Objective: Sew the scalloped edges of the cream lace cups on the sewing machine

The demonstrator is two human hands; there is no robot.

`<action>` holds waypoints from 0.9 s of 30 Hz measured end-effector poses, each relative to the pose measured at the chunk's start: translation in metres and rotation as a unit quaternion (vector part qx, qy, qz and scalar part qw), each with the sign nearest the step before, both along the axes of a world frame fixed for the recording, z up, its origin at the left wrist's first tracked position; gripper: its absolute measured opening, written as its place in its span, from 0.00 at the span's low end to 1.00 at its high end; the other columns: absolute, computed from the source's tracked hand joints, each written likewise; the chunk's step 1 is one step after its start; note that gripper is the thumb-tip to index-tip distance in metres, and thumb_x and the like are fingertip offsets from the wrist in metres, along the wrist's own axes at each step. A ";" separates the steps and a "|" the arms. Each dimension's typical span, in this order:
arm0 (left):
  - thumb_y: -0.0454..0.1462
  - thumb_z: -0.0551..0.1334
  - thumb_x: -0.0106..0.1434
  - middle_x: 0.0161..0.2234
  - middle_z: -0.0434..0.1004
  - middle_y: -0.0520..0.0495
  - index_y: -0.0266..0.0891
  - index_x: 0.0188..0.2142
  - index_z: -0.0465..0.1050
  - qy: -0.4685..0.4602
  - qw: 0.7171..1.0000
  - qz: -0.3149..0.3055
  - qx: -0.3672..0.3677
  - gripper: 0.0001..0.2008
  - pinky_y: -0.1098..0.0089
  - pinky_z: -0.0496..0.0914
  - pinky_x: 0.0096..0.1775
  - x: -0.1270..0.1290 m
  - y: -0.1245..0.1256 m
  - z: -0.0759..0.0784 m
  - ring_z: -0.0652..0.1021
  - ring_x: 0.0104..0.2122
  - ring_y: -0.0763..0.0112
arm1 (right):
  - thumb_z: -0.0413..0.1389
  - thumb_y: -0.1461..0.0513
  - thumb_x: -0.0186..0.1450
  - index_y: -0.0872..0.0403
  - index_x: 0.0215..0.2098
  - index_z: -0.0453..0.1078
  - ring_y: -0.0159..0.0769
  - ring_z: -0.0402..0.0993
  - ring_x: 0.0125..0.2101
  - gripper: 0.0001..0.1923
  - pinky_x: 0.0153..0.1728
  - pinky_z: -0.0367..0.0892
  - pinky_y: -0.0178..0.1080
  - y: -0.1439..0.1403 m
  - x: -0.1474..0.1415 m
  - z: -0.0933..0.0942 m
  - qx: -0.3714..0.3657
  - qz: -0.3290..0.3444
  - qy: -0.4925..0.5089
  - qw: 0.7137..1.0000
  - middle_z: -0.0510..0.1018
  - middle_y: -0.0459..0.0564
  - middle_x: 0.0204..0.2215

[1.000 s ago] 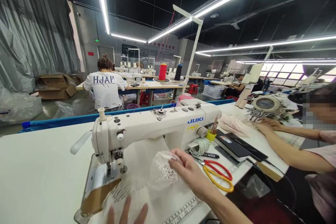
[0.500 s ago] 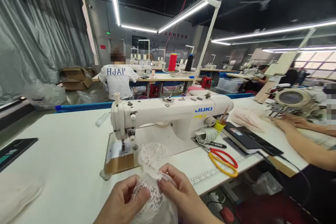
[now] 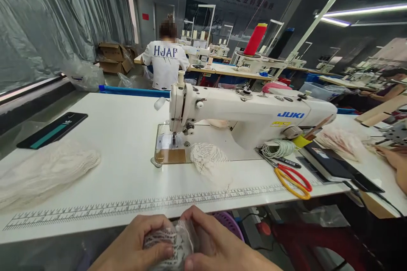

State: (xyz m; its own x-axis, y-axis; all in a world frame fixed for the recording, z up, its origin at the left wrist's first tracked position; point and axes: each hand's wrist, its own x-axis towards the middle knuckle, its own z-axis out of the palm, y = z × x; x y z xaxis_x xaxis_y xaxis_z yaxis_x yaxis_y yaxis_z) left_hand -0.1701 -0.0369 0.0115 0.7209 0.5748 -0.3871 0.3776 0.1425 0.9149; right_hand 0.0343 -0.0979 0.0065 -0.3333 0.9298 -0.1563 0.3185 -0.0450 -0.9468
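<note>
I am pinching a white lace piece (image 3: 170, 241) between my left hand (image 3: 140, 247) and right hand (image 3: 219, 250), both closed on it at the bottom centre, below the table edge (image 3: 95, 228). I am judging that even tension across both thumbs keeps it flat.

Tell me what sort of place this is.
Most likely a garment sewing workshop: a JUKI sewing machine on a white table, a red thread cone behind, both hands holding a lace piece.
</note>
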 end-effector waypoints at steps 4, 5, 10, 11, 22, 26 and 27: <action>0.39 0.61 0.55 0.28 0.70 0.53 0.37 0.32 0.72 0.029 1.000 -0.002 0.000 0.08 0.74 0.60 0.34 -0.011 -0.004 0.000 0.68 0.30 0.70 | 0.60 0.62 0.56 0.55 0.34 0.66 0.30 0.60 0.30 0.09 0.30 0.56 0.31 0.001 -0.013 0.000 -0.014 -0.013 -0.085 0.996 0.66 0.42 0.27; 0.40 0.61 0.55 0.29 0.71 0.53 0.37 0.32 0.72 0.034 0.999 0.000 -0.005 0.08 0.74 0.61 0.34 -0.014 -0.005 0.000 0.69 0.31 0.70 | 0.58 0.62 0.58 0.55 0.33 0.66 0.29 0.59 0.28 0.06 0.29 0.55 0.31 0.002 -0.015 0.001 -0.020 -0.008 -0.095 0.995 0.65 0.42 0.25; 0.41 0.62 0.56 0.29 0.71 0.53 0.38 0.33 0.74 0.058 0.998 0.004 -0.003 0.09 0.74 0.60 0.33 -0.021 -0.008 -0.004 0.70 0.31 0.70 | 0.55 0.62 0.62 0.55 0.32 0.70 0.28 0.58 0.24 0.04 0.27 0.54 0.30 0.004 -0.018 0.000 -0.045 0.012 -0.094 0.994 0.63 0.41 0.20; 0.42 0.63 0.55 0.28 0.71 0.54 0.38 0.34 0.74 0.050 0.999 0.001 0.002 0.10 0.75 0.60 0.32 -0.021 -0.009 -0.007 0.69 0.30 0.70 | 0.54 0.63 0.63 0.55 0.32 0.71 0.28 0.58 0.24 0.04 0.27 0.54 0.30 0.005 -0.019 -0.002 -0.039 0.017 -0.091 0.995 0.63 0.41 0.20; 0.43 0.57 0.61 0.27 0.73 0.52 0.38 0.28 0.72 0.090 0.989 0.055 0.101 0.13 0.73 0.60 0.34 -0.010 -0.019 -0.024 0.71 0.31 0.70 | 0.58 0.63 0.59 0.52 0.47 0.62 0.38 0.66 0.40 0.18 0.39 0.61 0.35 -0.008 -0.022 -0.011 -0.004 0.031 -0.123 0.992 0.71 0.49 0.39; 0.48 0.55 0.63 0.24 0.68 0.53 0.37 0.26 0.67 0.079 0.990 0.054 0.108 0.18 0.73 0.58 0.29 -0.016 -0.021 -0.033 0.67 0.27 0.71 | 0.48 0.74 0.56 0.55 0.39 0.65 0.35 0.66 0.36 0.16 0.36 0.60 0.35 -0.007 -0.020 -0.025 0.041 0.008 -0.127 0.991 0.72 0.48 0.34; 0.49 0.54 0.63 0.25 0.68 0.52 0.37 0.27 0.67 0.062 0.991 0.057 0.105 0.18 0.73 0.58 0.30 -0.017 -0.021 -0.036 0.66 0.27 0.71 | 0.45 0.75 0.55 0.55 0.37 0.65 0.34 0.66 0.34 0.16 0.34 0.59 0.34 -0.005 -0.018 -0.026 0.035 0.002 -0.104 0.994 0.71 0.47 0.32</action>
